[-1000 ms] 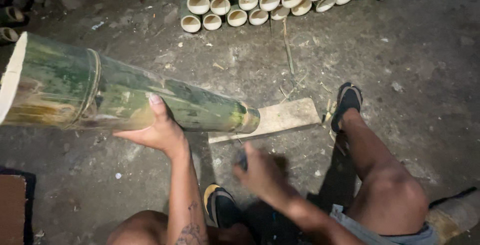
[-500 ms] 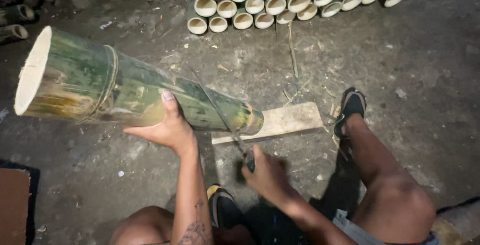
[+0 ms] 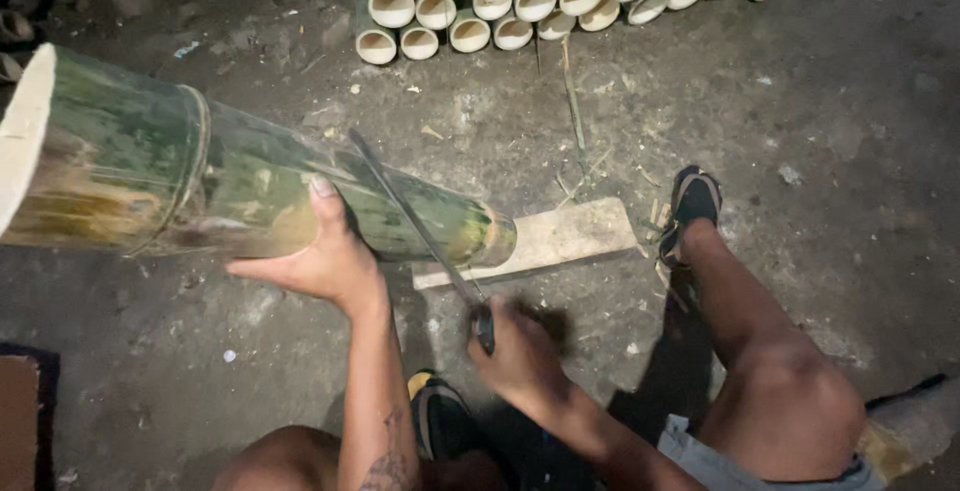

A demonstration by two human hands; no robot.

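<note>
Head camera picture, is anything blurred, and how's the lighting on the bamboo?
Head view: the right hand is smeared by motion blur; the left hand and green bamboo pole are sharp; light is dim and warm, the frame corners darkening; the blade stays fairly crisp.

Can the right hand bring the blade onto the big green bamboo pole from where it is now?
Probably yes: the right hand holds the blade, which already lies across the pole, beside the left hand.
</note>
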